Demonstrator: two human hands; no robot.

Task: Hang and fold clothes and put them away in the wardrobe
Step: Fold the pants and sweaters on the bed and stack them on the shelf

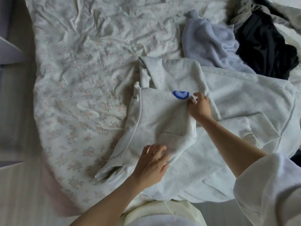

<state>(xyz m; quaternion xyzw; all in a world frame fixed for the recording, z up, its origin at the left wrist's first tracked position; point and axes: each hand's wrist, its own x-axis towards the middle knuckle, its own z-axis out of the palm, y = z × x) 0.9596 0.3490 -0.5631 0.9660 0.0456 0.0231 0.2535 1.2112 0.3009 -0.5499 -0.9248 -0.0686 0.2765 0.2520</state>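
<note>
I'm seeing one floral sheet (78, 66) covering the bed, with one pale hoodie (162, 121) lying half-folded on it. One lilac top (210, 41) and one dark garment (267, 46) are lying behind. One blue patch (181, 95), text unreadable. Right hand (199, 107) is pinching the fold edge; left hand (150, 162) is resting relaxed on the hoodie.

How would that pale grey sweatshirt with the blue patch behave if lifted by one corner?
The sweatshirt would probably flop and unfold, since it creases softly where folded. Its thick fabric suggests some weight. It likely won't slide much on the rumpled floral sheet.
</note>
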